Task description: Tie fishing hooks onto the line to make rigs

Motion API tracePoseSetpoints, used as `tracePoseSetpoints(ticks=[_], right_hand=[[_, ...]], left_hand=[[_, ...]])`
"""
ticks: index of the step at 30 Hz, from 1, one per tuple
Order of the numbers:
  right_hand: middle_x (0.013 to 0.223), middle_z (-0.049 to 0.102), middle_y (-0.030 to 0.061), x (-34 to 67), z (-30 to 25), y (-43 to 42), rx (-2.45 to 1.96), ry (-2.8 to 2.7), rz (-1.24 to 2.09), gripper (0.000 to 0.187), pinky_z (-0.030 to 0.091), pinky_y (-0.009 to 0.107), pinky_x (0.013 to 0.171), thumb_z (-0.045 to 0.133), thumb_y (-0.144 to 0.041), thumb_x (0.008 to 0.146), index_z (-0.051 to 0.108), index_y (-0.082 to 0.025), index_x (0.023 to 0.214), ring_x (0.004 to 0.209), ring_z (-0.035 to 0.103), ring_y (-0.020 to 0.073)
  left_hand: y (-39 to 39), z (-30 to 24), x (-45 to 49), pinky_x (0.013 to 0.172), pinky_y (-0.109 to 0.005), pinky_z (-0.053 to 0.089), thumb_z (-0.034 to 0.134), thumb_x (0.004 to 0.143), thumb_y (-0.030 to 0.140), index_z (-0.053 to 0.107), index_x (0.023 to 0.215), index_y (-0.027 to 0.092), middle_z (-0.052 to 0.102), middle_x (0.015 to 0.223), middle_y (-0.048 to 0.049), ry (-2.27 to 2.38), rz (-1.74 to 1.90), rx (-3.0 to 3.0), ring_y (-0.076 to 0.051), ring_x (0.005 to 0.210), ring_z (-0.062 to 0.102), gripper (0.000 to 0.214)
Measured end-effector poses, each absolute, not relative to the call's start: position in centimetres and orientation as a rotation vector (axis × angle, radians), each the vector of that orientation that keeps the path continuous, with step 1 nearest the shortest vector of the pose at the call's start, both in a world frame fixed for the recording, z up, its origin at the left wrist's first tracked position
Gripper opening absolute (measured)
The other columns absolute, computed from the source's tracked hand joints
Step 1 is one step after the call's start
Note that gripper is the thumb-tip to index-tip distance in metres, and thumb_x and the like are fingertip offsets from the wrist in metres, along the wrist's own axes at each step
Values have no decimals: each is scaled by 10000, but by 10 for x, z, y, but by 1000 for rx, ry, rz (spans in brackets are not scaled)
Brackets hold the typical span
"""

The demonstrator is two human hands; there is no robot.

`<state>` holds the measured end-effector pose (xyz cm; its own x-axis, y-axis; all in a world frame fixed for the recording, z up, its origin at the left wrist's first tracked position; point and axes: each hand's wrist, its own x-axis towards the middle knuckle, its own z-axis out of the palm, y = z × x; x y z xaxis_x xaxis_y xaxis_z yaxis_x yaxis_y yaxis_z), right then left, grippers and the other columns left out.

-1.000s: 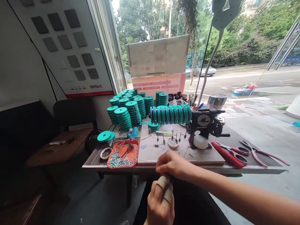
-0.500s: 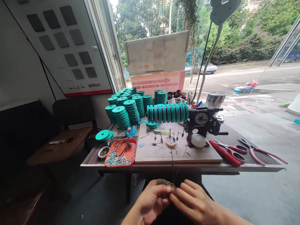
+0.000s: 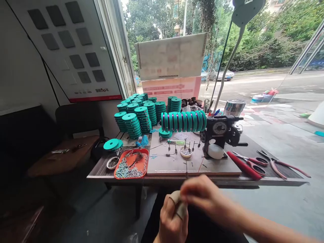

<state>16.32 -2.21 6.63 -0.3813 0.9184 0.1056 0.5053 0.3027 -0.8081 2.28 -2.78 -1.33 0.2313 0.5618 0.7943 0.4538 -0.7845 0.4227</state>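
My left hand is closed below the table's front edge, with pale tape or sleeves round two of its fingers. A thin dark line runs off the board down to the hands; its end is hidden among the fingers. Blurred by motion, my right hand is bent with thumb and fingers pinched together at the left fingertips. A thin red line comes down from the winding machine toward the right hand. Small dark pieces on upright pins and a little bowl of beads lie on the board beyond the hands.
Stacks of green spools stand at the back left, and more fill the machine's shaft. An orange tray of small metal parts is at left. Scissors, pliers and a red roll lie at right.
My left hand has turned upright, its taped fingers now facing up. My right hand has risen and swung over the left fingertips. The view has shifted slightly.
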Motion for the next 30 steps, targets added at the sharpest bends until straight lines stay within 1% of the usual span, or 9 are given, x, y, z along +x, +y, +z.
tracePoseSetpoints(ticks=[4, 7, 9, 12, 14, 16, 19, 25, 30], right_hand=[[502, 579, -31, 137, 94, 35, -1310, -2053, 1061, 107, 362, 151, 402, 592, -101, 713, 642, -109, 618, 444, 498, 80], [471, 554, -42, 131, 92, 44, -1324, -2103, 964, 87, 334, 162, 391, 645, -83, 659, 644, -123, 582, 429, 486, 84], [565, 590, -8, 142, 86, 27, -1349, -2072, 811, 82, 371, 198, 484, 603, -123, 731, 654, -129, 668, 526, 518, 112], [670, 599, 54, 169, 68, -13, -1267, -2067, 424, 270, 364, 274, 587, 413, -192, 884, 640, -133, 751, 623, 505, 153], [612, 581, 45, 181, 51, -36, -909, -2220, -87, 350, 329, 282, 533, 302, -141, 917, 632, -126, 801, 540, 457, 147], [626, 592, 52, 185, 35, -48, -709, -2314, -329, 345, 322, 294, 512, 270, -89, 908, 614, -94, 892, 522, 442, 152], [668, 588, 59, 182, 20, -49, -726, -2384, -308, 304, 339, 300, 510, 288, -44, 872, 588, -79, 914, 546, 440, 163], [744, 584, 72, 191, -4, -48, -864, -2511, -31, 293, 417, 287, 592, 292, -46, 850, 565, -149, 822, 640, 492, 179], [559, 558, 22, 184, 2, -58, -902, -2439, 185, 420, 377, 226, 465, 242, -118, 903, 540, -171, 611, 487, 460, 129]], left_hand=[[-22, -5, 15, 654, -275, 463, 545, 714, -32, 604, 1058, 173, 667, 860, -115, 992, 1630, 2621, -203, 757, 584, 405], [-18, 16, 14, 614, -274, 433, 520, 715, 4, 682, 831, 157, 655, 726, -96, 1067, 1462, 2371, -193, 675, 569, 251], [-16, 30, 15, 539, -250, 382, 567, 695, 76, 670, 650, 167, 597, 604, -41, 1137, 1252, 1833, -148, 568, 508, 145], [-12, 42, 17, 464, -198, 290, 664, 567, 128, 624, 561, 143, 544, 558, 12, 1011, 857, 962, -68, 479, 386, 43], [-9, 44, 19, 451, -177, 262, 673, 490, 125, 610, 544, 117, 556, 584, -1, 939, 698, 703, -48, 481, 384, 84], [-7, 42, 20, 447, -164, 253, 664, 455, 130, 600, 543, 106, 554, 593, -11, 944, 630, 641, -47, 494, 417, 111], [-7, 37, 22, 458, -160, 260, 656, 442, 145, 576, 551, 124, 513, 572, 20, 977, 598, 613, -45, 497, 425, 136], [-12, 28, 33, 493, -222, 288, 636, 514, 130, 581, 543, 141, 455, 516, 41, 1037, 683, 928, -79, 494, 385, 63], [-23, 13, 34, 643, -248, 402, 593, 618, 54, 564, 510, 168, 540, 705, -20, 1039, 998, 1554, -144, 696, 504, 159]])
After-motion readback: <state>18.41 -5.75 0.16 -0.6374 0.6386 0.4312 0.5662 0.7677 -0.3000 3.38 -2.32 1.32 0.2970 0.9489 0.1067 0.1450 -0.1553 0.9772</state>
